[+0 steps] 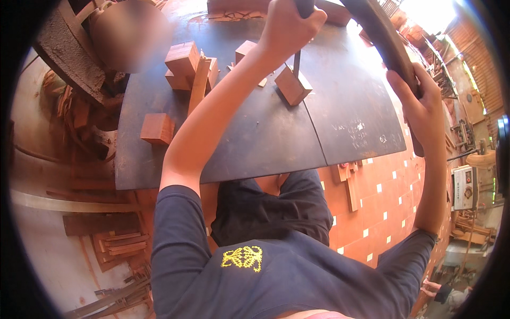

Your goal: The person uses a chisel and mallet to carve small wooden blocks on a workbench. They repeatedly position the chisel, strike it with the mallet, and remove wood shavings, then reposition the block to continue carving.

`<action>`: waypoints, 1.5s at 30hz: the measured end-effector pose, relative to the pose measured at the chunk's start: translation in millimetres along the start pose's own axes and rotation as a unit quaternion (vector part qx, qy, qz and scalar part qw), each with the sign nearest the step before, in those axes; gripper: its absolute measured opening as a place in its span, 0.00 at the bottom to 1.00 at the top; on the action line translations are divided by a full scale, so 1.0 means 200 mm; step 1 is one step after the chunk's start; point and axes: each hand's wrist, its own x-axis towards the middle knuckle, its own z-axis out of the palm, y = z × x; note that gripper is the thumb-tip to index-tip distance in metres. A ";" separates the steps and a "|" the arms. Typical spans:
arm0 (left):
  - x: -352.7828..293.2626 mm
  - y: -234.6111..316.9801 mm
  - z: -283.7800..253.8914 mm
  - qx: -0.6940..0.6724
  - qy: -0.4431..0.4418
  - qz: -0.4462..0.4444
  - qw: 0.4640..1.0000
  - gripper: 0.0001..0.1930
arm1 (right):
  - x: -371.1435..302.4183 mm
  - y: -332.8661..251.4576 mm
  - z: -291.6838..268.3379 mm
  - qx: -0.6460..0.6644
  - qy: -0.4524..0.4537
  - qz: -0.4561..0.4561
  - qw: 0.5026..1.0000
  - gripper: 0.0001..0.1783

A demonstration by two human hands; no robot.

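My left hand (292,29) is closed around the dark handle of a chisel (296,63). Its narrow metal shank reaches down to a reddish wooden block (293,89) on the dark tabletop (249,133); whether the tip is in the wood or behind it, I cannot tell. Raised at the right, my right hand (425,103) grips a long, dark, slightly curved wooden club (385,40), whose upper end runs out of view. Left of my left forearm lie a cube-like wooden block (158,128), stacked blocks (181,58) and a leaning wooden strip (200,85).
Another small block (244,49) lies beyond my left forearm, among splinters. A person sits at the table's far left, beside a rough dark beam (69,53). Wood scraps (348,186) lie on the tiled floor (372,212) under the table's right edge.
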 end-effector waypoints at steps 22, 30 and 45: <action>-0.01 -0.01 0.01 0.006 -0.002 0.032 0.999 0.28 | 0.01 0.04 0.01 0.151 0.031 0.004 0.988 0.16; -0.01 -0.01 0.02 -0.034 -0.019 0.053 0.998 0.28 | -0.03 0.02 0.02 0.065 0.016 0.002 0.998 0.20; -0.02 -0.02 0.02 -0.029 -0.018 0.073 0.997 0.29 | -0.04 0.08 -0.02 0.197 0.081 -0.026 0.977 0.16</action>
